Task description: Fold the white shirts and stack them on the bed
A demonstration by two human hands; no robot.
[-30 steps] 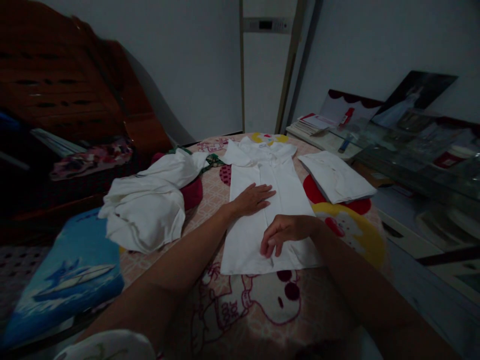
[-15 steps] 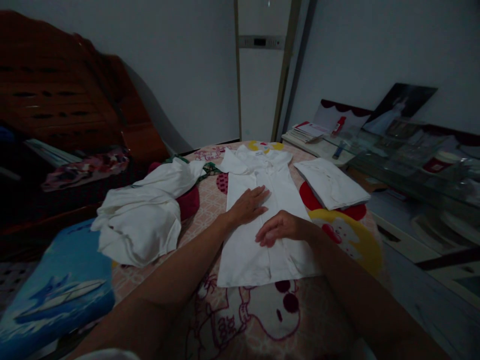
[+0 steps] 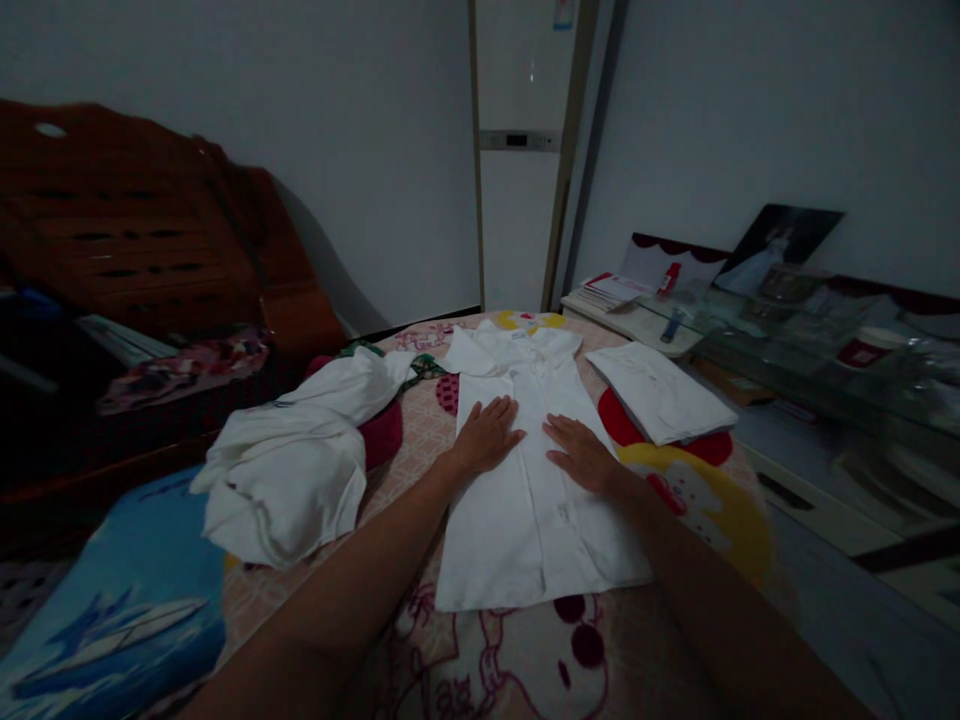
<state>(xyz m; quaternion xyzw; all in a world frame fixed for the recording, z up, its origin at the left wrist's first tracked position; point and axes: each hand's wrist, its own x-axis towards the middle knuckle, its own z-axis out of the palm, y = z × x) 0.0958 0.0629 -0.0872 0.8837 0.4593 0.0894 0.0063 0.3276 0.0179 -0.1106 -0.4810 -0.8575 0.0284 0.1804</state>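
Observation:
A white short-sleeved shirt (image 3: 495,530) lies spread out with its collar at the far end and its hem toward me. My left hand (image 3: 487,435) rests flat on its left half, fingers stretched forward. On the right half lies my right hand (image 3: 581,450), also flat with the fingers apart. The front placket runs between the two hands. To the right is a folded white garment (image 3: 660,390). A crumpled white garment (image 3: 292,470) is heaped on the left.
A patterned cloth (image 3: 405,450) covers the table. On the left stand a wooden bench (image 3: 150,240) and a blue item with a surfboard picture (image 3: 142,590). A glass-topped cabinet (image 3: 795,340) with papers (image 3: 607,290) and a cup (image 3: 870,348) is on the right.
My right hand has moved forward and right, its bent fingers now flat on the shirt. My left hand has shifted slightly left. The view has tilted up a little.

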